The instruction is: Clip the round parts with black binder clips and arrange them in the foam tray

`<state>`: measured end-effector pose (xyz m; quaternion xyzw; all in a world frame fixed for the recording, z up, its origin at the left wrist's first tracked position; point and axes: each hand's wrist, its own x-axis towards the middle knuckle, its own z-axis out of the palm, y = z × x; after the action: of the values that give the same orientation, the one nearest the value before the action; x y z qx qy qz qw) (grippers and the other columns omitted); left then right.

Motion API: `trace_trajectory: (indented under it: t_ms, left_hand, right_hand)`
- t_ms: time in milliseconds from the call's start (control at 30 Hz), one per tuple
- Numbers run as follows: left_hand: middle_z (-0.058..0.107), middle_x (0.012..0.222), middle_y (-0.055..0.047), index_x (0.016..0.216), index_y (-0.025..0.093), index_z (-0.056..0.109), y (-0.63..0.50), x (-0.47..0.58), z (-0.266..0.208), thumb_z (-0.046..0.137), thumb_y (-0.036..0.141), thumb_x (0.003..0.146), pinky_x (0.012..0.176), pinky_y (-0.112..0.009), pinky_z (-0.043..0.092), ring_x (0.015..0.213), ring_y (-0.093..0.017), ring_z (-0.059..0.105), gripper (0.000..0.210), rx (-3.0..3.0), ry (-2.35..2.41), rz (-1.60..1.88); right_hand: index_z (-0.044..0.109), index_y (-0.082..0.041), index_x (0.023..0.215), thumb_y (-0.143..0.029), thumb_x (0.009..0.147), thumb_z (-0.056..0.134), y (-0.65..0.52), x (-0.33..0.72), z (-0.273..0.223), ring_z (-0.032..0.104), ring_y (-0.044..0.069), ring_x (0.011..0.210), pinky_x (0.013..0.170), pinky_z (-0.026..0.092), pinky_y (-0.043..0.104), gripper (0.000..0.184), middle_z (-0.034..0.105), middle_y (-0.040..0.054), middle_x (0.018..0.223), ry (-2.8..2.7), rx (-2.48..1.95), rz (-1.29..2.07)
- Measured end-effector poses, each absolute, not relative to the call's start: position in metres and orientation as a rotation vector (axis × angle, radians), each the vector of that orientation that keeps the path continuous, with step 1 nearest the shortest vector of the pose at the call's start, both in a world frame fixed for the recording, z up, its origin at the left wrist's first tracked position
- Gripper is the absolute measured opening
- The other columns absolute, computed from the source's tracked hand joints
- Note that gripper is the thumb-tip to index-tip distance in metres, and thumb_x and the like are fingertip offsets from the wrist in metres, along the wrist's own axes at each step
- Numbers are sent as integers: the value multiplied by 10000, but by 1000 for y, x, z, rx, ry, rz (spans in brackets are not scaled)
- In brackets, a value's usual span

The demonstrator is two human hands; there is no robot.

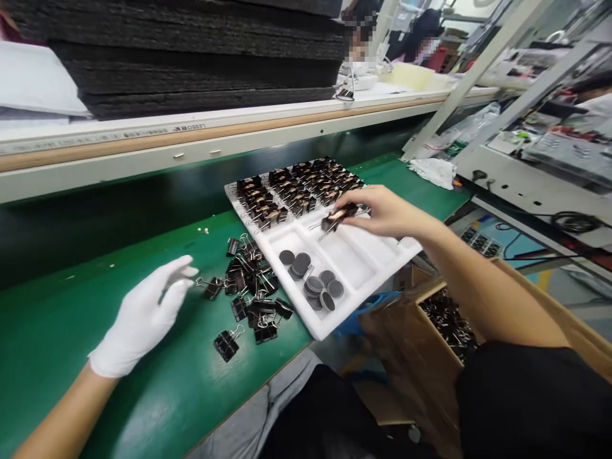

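My right hand, bare, pinches a black binder clip with a tan piece showing in it, above the white foam tray. Packed rows of similar clips fill the tray's far part. Several dark round discs lie in its near left compartment. My left hand, in a white glove, hovers over the green tabletop with thumb and fingers apart. Its fingertips come close to a loose binder clip; whether they touch it I cannot tell. More loose clips lie in a heap beside the tray.
A shelf edge runs across the back, bearing stacked black foam slabs. Below the tray's right side stands a cardboard box holding many clips. A white metal frame rises at the right. Other people are partly visible behind.
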<state>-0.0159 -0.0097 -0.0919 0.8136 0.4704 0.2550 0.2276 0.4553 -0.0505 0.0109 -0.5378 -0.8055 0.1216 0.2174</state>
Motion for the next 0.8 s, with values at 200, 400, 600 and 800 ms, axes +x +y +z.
trace_trajectory:
  t_ms: [200, 400, 600, 800]
  left_hand:
    - [716, 1243, 216, 1390, 643, 471, 0, -26, -109, 426, 500, 1009, 1100, -562, 529, 1079, -261, 717, 410, 2124, 1448, 841]
    - [736, 1258, 163, 1407, 545, 517, -3, -27, -111, 446, 470, 1008, 1098, -524, 543, 1120, -256, 721, 412, 2138, 1463, 809]
    - [743, 1235, 51, 1380, 398, 563, 0, -30, -116, 441, 466, 1015, 1092, -485, 534, 1090, -241, 716, 391, 2128, 1481, 803]
    - [759, 1195, -38, 1363, 236, 616, 6, -33, -128, 435, 448, 1001, 1015, -403, 562, 1022, -220, 739, 457, 2172, 1502, 832]
  right_hand:
    - [780, -209, 1013, -428, 798, 737, -18, 560, -36, 570, 396, 1266, 1061, 402, 563, 311, 677, 178, 1302, -2149, -1839, 247]
    - [786, -244, 1099, -398, 858, 729, -12, 574, -71, 369, 451, 1429, 1072, 340, 659, 292, 499, 190, 1520, -2130, -1954, 147]
    - [793, -247, 1092, -469, 862, 723, -9, 587, -81, 406, 432, 1417, 1135, 313, 651, 327, 508, 160, 1522, -2181, -1850, 181]
    - [803, -296, 1052, -552, 852, 704, -12, 581, -80, 410, 399, 1452, 1192, 305, 622, 340, 516, 94, 1540, -2146, -1733, 131]
